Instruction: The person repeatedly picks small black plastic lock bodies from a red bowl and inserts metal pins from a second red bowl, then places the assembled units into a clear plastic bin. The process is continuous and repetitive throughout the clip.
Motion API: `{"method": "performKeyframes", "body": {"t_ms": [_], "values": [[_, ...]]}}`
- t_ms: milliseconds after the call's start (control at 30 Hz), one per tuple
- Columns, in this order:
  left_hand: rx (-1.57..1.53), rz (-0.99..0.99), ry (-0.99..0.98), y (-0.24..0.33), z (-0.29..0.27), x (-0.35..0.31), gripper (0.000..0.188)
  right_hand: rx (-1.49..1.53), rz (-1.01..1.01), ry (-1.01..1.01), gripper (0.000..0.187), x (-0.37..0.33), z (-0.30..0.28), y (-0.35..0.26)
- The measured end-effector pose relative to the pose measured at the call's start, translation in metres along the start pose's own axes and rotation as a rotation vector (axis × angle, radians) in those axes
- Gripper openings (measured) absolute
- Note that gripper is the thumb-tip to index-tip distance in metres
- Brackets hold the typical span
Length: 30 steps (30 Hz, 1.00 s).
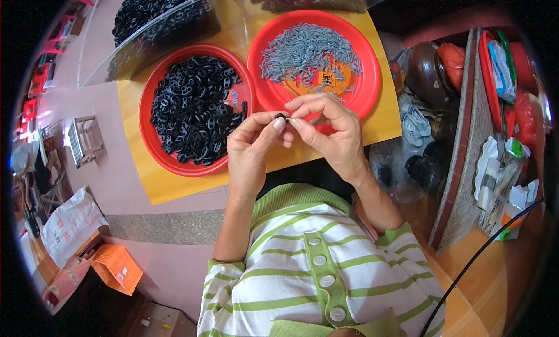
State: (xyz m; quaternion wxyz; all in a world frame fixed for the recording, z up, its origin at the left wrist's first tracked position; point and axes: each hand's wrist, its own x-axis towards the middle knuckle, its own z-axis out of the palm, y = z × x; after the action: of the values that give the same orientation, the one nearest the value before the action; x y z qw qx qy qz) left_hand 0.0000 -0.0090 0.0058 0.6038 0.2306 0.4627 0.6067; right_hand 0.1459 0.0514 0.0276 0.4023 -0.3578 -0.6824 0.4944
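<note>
In front of my chest, just past the table's near edge, my two hands meet fingertip to fingertip. My left hand (249,140) pinches a small black plastic piece (280,116) between thumb and forefinger. My right hand (335,130) is closed at the fingertips against it, on a tiny thin bit that looks like a screw, mostly hidden by the fingers. Beyond my left hand, a red round tray (147,140) holds a heap of black plastic pieces (189,104) with holes. Beyond my right hand, a red plate (372,75) carries many small grey screws (308,46).
Both trays stand on a yellow tabletop (157,183). Clear plastic bins (215,17) with more black parts stand behind them. At right are a stone-edged ledge (460,145), a brown jar (427,66) and bags. A metal stool (84,140) and an orange bag (116,268) lie left.
</note>
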Motion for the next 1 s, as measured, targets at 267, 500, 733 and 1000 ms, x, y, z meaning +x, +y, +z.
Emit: {"method": "performKeyframes", "body": {"t_ms": [267, 500, 733, 1000], "values": [[-0.117, -0.088, -0.025, 0.005, -0.001, -0.002, 0.017, 0.221, 0.237, -0.046, 0.011, -0.003, -0.001, 0.005], [-0.11, -0.087, -0.033, 0.005, -0.004, -0.004, 0.015, 0.174, 0.345, -0.096, 0.01, -0.001, -0.005, -0.002], [-0.039, -0.076, -0.026, 0.008, -0.003, -0.004, 0.013, 0.124, 0.345, -0.131, 0.01, 0.003, -0.007, -0.007], [0.109, 0.014, -0.019, 0.01, -0.006, -0.005, 0.013, -0.033, 0.231, -0.191, 0.012, 0.008, -0.008, -0.013]]}}
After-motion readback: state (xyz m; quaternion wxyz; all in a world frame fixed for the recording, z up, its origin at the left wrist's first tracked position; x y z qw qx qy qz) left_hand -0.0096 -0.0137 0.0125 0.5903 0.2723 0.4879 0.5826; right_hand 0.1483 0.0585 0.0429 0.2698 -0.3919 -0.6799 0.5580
